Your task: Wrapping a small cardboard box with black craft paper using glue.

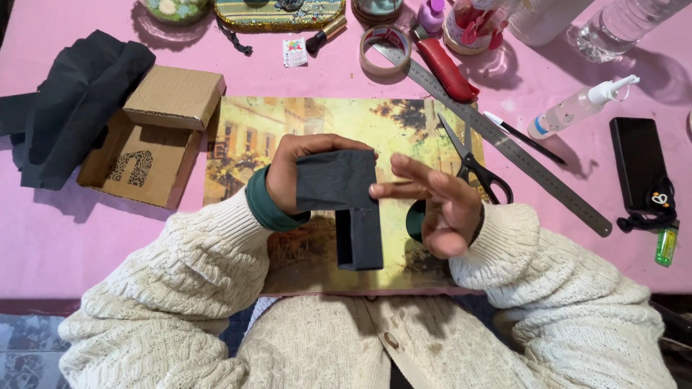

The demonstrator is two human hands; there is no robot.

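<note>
My left hand [292, 173] grips a dark grey fabric-covered box-like piece [346, 202], held above a yellow picture mat [267, 122]. The piece has a wide upper part and a narrower part hanging down. My right hand [440, 202] is beside it, fingers spread, with fingertips touching the piece's right edge. Both arms wear cream knitted sleeves with green cuffs.
An open cardboard box [148, 137] and black cloth [68, 101] lie at the left. Black-handled scissors [472, 162], a long metal ruler [504, 144], a red cutter [447, 68], a tape roll [386, 50], a pen, a spray bottle [577, 108] and a black phone [638, 162] lie to the right on pink cloth.
</note>
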